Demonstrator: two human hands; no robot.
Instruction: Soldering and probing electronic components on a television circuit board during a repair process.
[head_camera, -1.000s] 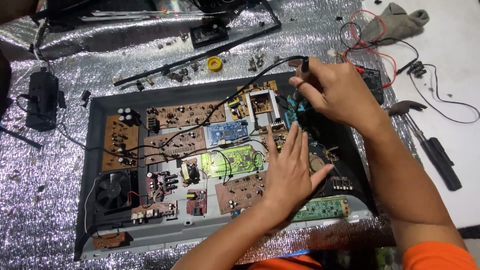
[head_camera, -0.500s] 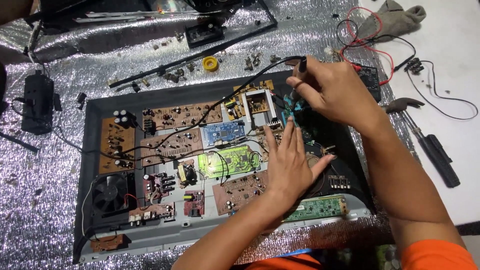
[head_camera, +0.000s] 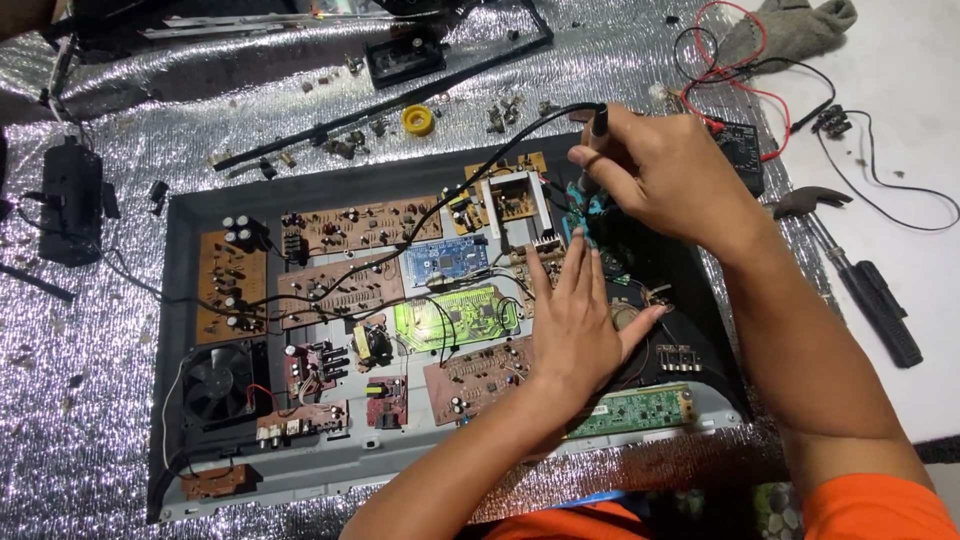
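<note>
Foil-covered desk carries an open chassis; left hand stays flat, fingers spread, on the boards, right hand still pinches a probe, barely shifted

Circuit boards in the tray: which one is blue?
The small blue board near the tray's middle, just above the bright green board; most others are brown.

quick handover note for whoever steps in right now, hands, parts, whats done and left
Left hand: flat, fingers spread, pressing on the boards in the open chassis.
Right hand: pinch grip on a black corded probe, tip down at the upper right boards.
Done: chassis open, boards exposed, loose screws on the foil mat.
Left: cannot tell from this view.
</note>
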